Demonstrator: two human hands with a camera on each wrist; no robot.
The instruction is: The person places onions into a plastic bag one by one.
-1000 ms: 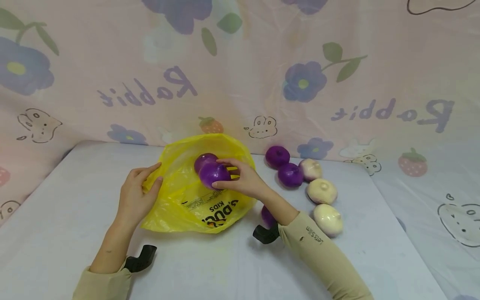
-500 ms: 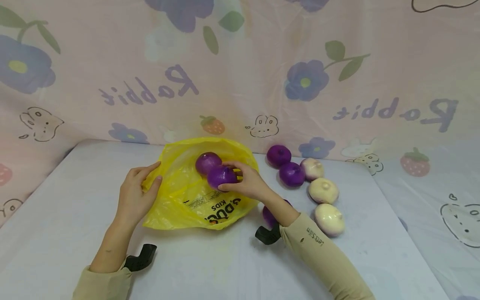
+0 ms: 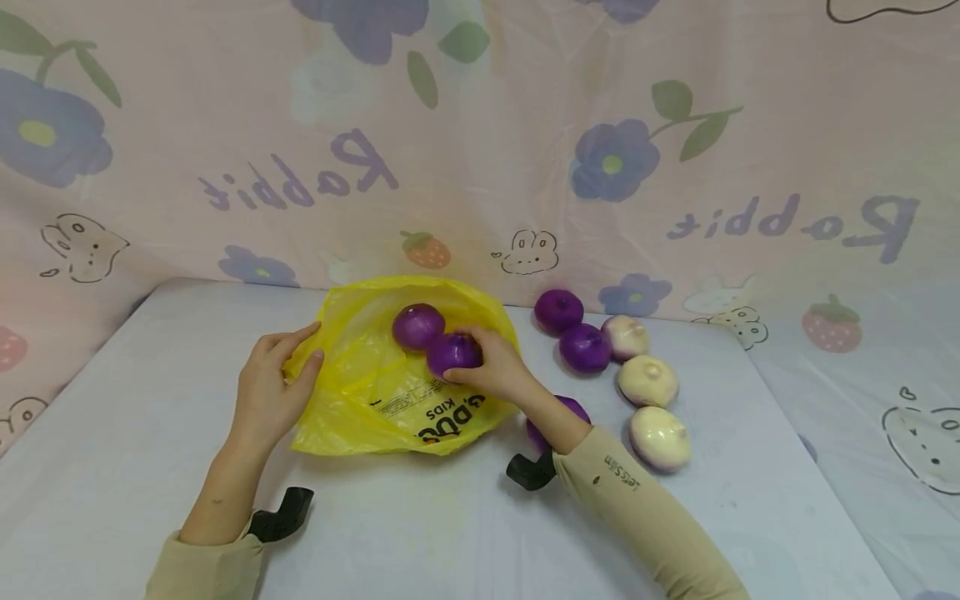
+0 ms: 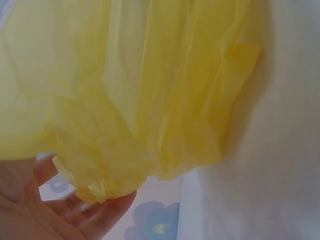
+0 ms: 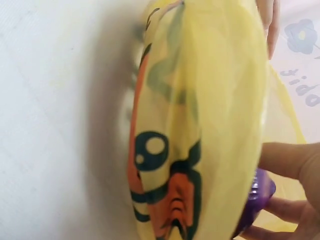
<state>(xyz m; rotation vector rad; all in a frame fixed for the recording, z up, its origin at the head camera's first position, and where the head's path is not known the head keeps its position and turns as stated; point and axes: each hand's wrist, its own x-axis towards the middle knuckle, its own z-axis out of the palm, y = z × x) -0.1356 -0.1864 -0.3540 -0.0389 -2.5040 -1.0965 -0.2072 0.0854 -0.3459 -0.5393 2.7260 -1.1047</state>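
A yellow plastic bag lies with its mouth spread wide on the white table. At its left rim, my left hand holds the plastic between thumb and fingers; crumpled yellow film lies against those fingers in the left wrist view. My right hand reaches into the bag and grips a purple onion by its right side. Another purple onion rests in the bag, just behind and left of the gripped one. In the right wrist view, the bag's wall partly hides the gripped onion.
Right of the bag sit two purple onions, one at the back and one nearer, beside three whitish onions. A further purple onion is partly hidden under my right forearm. A printed cloth hangs behind the table.
My right hand has moved slightly right and down with its onion, away from the other onion in the bag, which now shows whole. The left hand has stayed at the rim.
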